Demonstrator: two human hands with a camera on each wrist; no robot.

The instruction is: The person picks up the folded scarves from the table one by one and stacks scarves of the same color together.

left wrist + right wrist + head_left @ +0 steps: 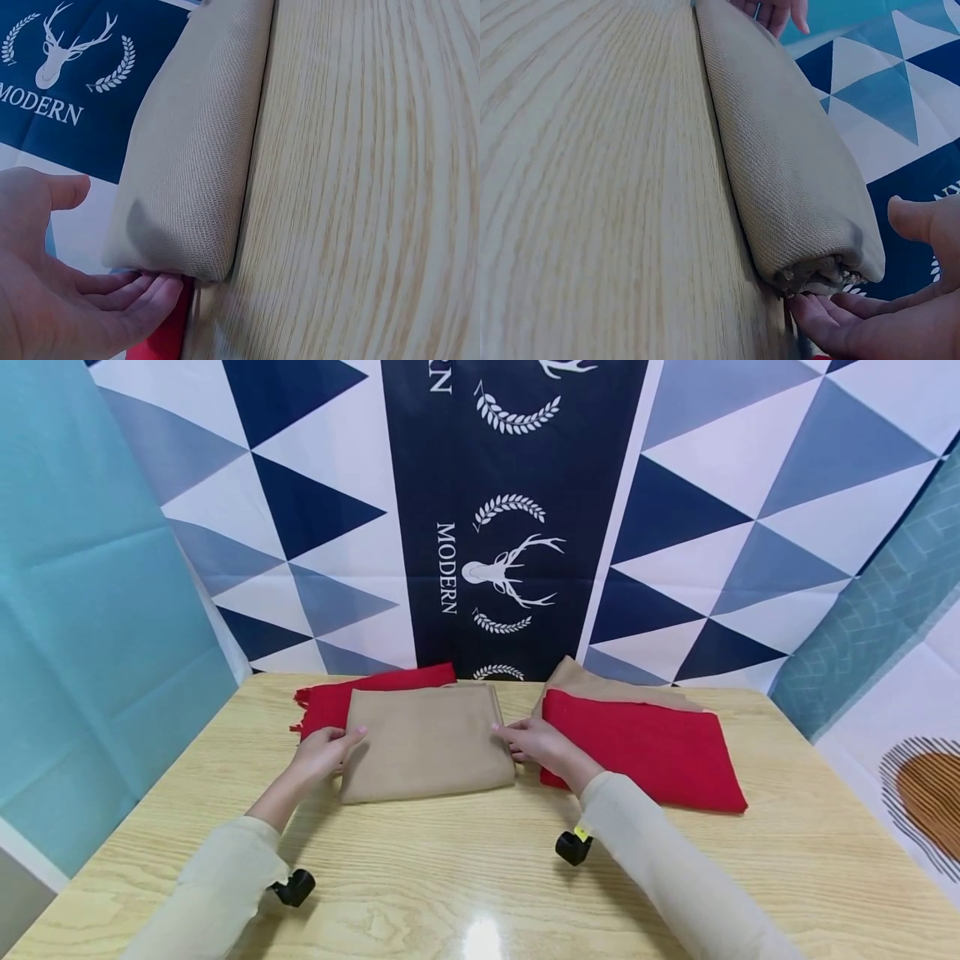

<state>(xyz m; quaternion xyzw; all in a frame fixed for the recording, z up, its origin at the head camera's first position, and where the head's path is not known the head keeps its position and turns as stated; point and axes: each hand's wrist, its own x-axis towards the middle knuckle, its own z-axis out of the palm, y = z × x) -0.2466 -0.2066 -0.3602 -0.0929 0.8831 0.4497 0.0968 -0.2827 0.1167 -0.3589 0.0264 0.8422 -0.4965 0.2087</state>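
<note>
A folded beige scarf [427, 743] lies flat on the wooden table between both hands. At its left edge is my left hand [326, 752], thumb raised off the fabric and fingertips tucked against the lower edge in the left wrist view. My right hand [542, 743] meets the opposite edge in the same way. Its thumb stands apart, and the fingertips touch the rolled end [817, 274], where frayed ends show. Behind the beige scarf, a red scarf [318, 706] with fringe is partly covered by it.
To the right, another folded red scarf [645, 747] lies partly over a second beige cloth [585, 681]. Patterned fabric [330, 518] hangs along the table's back edge, and teal fabric [90, 610] hangs at the left. Small black wrist cameras [296, 887] hang below both sleeves.
</note>
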